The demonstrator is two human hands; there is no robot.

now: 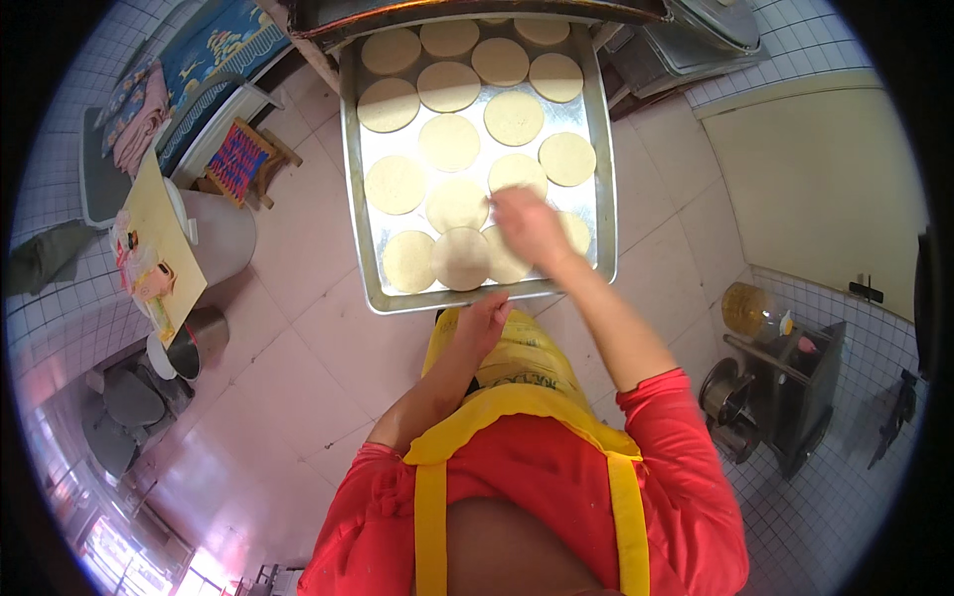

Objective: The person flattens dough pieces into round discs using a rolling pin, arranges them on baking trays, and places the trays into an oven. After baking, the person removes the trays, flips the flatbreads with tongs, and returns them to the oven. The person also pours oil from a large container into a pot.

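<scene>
A metal baking tray (605, 201) extends from under a dark metal edge in front of me. Several flat, pale dough rounds (449, 142) are spread over it. Near the front, one round (460, 258) overlaps its neighbours. My right hand (531, 227) is blurred above the front half of the tray. Its fingertips are close to a round (457, 205) and cover part of another (518, 177); whether they touch either is unclear. My left hand (483, 325) is loosely curled at the tray's front rim, fingers partly hidden. Whether it grips the rim is unclear.
The dark metal edge (477, 16) spans the tray's far end. A woven-seat stool (237, 162) and a white bucket (220, 227) with a yellow board (158, 238) stand left. On the right are a bottle of yellow liquid (747, 309), a dark rack (794, 395) and metal pots (724, 395).
</scene>
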